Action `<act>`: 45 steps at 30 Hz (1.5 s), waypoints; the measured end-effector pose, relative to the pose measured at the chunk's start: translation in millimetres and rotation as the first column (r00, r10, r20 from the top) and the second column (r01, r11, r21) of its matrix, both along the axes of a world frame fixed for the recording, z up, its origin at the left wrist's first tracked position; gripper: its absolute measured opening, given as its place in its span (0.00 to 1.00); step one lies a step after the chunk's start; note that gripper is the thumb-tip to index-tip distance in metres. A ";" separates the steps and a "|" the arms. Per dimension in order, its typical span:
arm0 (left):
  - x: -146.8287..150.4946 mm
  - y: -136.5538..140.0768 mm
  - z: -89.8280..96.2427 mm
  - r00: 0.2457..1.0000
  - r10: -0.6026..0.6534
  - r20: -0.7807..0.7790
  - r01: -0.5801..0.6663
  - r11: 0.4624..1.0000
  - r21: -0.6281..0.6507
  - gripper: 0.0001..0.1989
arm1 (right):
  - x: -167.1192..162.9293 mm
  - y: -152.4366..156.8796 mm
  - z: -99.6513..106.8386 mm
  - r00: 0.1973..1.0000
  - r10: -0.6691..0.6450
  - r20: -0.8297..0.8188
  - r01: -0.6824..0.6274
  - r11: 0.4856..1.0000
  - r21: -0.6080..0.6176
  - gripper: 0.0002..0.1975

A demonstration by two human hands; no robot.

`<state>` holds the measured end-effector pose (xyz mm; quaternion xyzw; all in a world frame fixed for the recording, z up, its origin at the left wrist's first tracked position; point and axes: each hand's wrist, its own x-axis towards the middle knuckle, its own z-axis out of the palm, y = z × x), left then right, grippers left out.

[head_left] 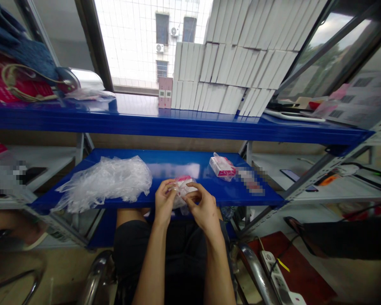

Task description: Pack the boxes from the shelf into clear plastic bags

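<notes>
Our L hand (165, 198) & R hand (205, 207): fingers pinching bagged pack (184, 179) at shelf (165, 159) front edge. We risk: bag tear if overpulled; pack drop if pinch slips.

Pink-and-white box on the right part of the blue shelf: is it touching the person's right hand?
Apart. In the head view, blue shelf shows plainly between the right hand and the pink-and-white box.
</notes>
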<state>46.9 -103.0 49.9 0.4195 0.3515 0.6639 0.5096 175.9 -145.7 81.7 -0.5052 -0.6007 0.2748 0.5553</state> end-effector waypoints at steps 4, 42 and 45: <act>-9.2 -6.8 9.2 0.979 -0.086 -0.183 0.108 0.987 0.117 0.22 | 5.6 7.6 -11.7 0.985 0.051 0.165 -0.053 0.999 0.008 0.20; -19.8 5.0 -18.8 0.556 0.571 -0.604 -0.378 0.821 0.429 0.09 | -0.1 40.2 -55.3 0.804 -0.326 -0.498 0.333 0.940 -0.076 0.23; -28.0 10.1 -31.5 0.491 0.611 -0.621 -0.447 0.789 0.422 0.10 | 14.0 45.5 -72.7 0.763 -0.429 -0.484 0.431 0.895 -0.115 0.24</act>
